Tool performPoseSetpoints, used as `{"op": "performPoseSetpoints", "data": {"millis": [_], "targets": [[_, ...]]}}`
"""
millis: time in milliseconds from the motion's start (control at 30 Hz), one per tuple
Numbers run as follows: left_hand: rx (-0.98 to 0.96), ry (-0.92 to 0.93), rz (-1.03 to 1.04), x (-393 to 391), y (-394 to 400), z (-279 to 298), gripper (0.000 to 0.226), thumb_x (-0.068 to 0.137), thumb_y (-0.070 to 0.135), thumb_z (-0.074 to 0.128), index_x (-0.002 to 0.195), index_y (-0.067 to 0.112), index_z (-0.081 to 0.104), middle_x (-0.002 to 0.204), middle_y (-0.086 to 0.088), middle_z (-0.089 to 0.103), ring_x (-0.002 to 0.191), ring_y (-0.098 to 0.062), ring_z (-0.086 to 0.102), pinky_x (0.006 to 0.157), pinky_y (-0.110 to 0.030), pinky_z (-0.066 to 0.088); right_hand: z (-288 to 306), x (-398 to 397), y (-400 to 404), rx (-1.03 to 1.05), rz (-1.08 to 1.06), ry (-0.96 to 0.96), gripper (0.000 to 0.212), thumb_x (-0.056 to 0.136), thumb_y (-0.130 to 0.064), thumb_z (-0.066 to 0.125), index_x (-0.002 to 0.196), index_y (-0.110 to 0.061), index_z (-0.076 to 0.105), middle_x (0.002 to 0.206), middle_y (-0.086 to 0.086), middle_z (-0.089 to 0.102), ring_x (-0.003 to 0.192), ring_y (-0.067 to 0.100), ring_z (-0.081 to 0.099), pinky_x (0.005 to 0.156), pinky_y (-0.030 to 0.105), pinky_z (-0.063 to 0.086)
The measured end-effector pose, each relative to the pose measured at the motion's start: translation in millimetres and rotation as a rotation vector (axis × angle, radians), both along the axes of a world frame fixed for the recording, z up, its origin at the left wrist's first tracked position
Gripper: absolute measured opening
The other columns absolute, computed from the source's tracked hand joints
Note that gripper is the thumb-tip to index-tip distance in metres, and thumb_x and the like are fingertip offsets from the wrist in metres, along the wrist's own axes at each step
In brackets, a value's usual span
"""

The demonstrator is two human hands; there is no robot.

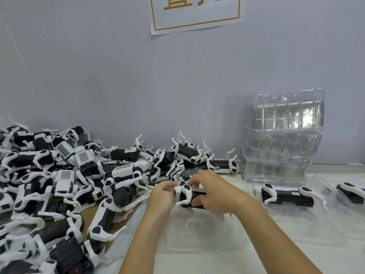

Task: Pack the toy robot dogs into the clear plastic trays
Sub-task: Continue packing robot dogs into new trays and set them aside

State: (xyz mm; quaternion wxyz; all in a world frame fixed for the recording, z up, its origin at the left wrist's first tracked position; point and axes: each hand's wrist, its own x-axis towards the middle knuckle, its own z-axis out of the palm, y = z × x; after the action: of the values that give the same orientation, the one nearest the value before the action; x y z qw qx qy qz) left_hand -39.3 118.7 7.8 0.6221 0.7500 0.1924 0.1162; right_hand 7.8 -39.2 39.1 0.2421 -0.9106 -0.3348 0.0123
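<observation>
Toy robot dog (189,196) is held in both grips, left hand (161,196) and right hand (212,191), above empty clear tray (205,234) at lower centre, likely for seating.

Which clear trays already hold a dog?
The two trays lying flat at right: one beside the right hand, another at the edge. The stack is empty.

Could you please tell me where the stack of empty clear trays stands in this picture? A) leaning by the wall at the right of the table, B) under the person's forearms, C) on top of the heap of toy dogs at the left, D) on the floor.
A: the stack of empty trays rises against the wall at the right, beyond the packed toy dog, while the heap of toy dogs lies to the left.
</observation>
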Motion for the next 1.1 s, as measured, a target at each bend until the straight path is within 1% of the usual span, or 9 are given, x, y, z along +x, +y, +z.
{"op": "performPoseSetpoints", "data": {"millis": [67,200,300,467,567,667,833,967,1100], "targets": [[0.031,-0.007,0.003,-0.5,-2.3,0.7,0.038,0.092,-0.010,0.039,0.111,0.012,0.064,0.118,-0.011,0.063,0.112,-0.026,0.059,0.078,-0.030,0.048,-2.5,0.5,-0.4,0.014,0.015,-0.035,0.034,0.084,-0.024,0.075,0.114,-0.026,0.061,0.110,-0.008,0.050,0.104,0.011,0.042,0.081,0.025,0.036],[0.056,-0.039,0.007,-0.4,-4.4,-0.7,0.017,0.098,0.012,0.049,0.103,0.018,0.065,0.111,-0.004,0.065,0.105,-0.019,0.060,0.092,-0.038,0.049,-6.8,1.8,-2.0,0.079,0.026,-0.034,0.027,0.081,-0.023,0.076,0.103,-0.030,0.063,0.102,-0.011,0.051,0.092,0.007,0.045,0.069,0.016,0.034],[0.040,-0.047,0.004,-0.1,-8.2,-2.4,0.006,0.097,0.023,0.056,0.099,0.019,0.061,0.106,-0.001,0.062,0.097,-0.011,0.057,0.078,-0.028,0.044,-10.3,3.2,-2.7,0.123,0.025,-0.009,0.027,0.080,-0.023,0.077,0.101,-0.034,0.064,0.101,-0.012,0.051,0.087,0.000,0.044,0.068,0.014,0.032],[-0.076,-0.029,0.017,3.3,-9.7,-5.1,0.012,0.097,0.017,0.059,0.109,0.016,0.057,0.111,-0.002,0.060,0.104,-0.016,0.056,0.085,-0.031,0.040,-14.0,3.3,-1.9,0.144,0.023,-0.008,0.030,0.079,-0.022,0.078,0.104,-0.033,0.067,0.101,-0.010,0.052,0.091,0.006,0.046,0.068,0.013,0.033],[-0.057,-0.023,0.028,3.4,-9.3,-5.8,0.010,0.097,0.013,0.058,0.103,0.020,0.056,0.105,-0.001,0.061,0.095,-0.014,0.057,0.076,-0.028,0.043,-16.8,2.0,-1.7,0.131,0.023,-0.001,0.033,0.080,-0.021,0.077,0.110,-0.031,0.066,0.105,-0.009,0.051,0.093,0.007,0.043,0.068,0.013,0.033],[-0.079,-0.025,0.024,3.3,-8.2,-6.4,0.013,0.097,0.012,0.060,0.108,0.019,0.057,0.106,-0.003,0.062,0.096,-0.015,0.059,0.074,-0.025,0.045,-17.1,2.1,-2.2,0.137,0.024,0.005,0.035,0.081,-0.020,0.076,0.113,-0.029,0.066,0.108,-0.007,0.051,0.094,0.008,0.043,0.069,0.013,0.034],[-0.146,-0.013,0.023,3.2,-6.9,-6.7,0.020,0.096,0.012,0.062,0.114,0.019,0.058,0.113,-0.002,0.064,0.107,-0.018,0.060,0.091,-0.035,0.047,-15.0,1.2,-2.7,0.135,0.029,-0.009,0.032,0.079,-0.019,0.077,0.109,-0.030,0.070,0.103,-0.008,0.054,0.091,0.006,0.044,0.069,0.017,0.037],[-0.107,0.015,0.041,1.5,-7.1,-9.5,0.026,0.088,0.001,0.063,0.101,0.024,0.058,0.107,0.000,0.065,0.095,-0.013,0.060,0.071,-0.029,0.047,-15.6,-1.1,2.1,0.096,0.027,0.003,0.027,0.079,-0.015,0.076,0.102,-0.029,0.073,0.100,-0.008,0.054,0.090,0.010,0.049,0.070,0.023,0.044],[-0.084,0.030,0.030,0.7,-6.0,-8.8,0.031,0.083,-0.001,0.065,0.101,0.023,0.058,0.111,0.001,0.063,0.101,-0.015,0.060,0.071,-0.028,0.046,-15.6,-1.3,4.8,0.080,0.006,0.018,0.028,0.079,-0.014,0.075,0.102,-0.030,0.074,0.101,-0.007,0.054,0.092,0.014,0.053,0.070,0.027,0.048]]}}
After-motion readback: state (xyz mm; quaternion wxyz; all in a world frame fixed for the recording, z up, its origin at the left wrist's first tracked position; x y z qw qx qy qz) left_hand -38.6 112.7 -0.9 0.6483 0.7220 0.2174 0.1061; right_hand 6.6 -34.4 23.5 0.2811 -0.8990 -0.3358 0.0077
